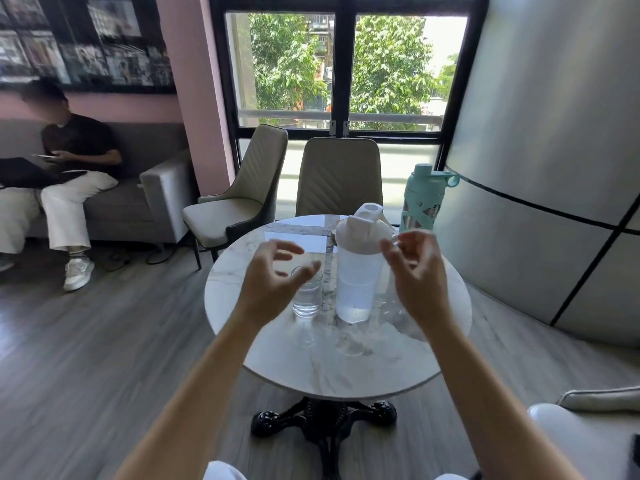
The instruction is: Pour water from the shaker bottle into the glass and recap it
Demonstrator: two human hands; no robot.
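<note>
- Head view: both hands hover above the round marble surface [346, 372], fingers loosely curled and grasping nothing.
- The left hand [273, 278] is in front of the glass [307, 296]; the right hand [415, 268] is just right of the shaker bottle [356, 271].
- The shaker bottle stands upright near the surface's middle, white lid on, with a little water in the bottom.
- The glass stands just left of it, partly filled with water.
- A teal bottle [424, 199] stands at the far right edge.
</note>
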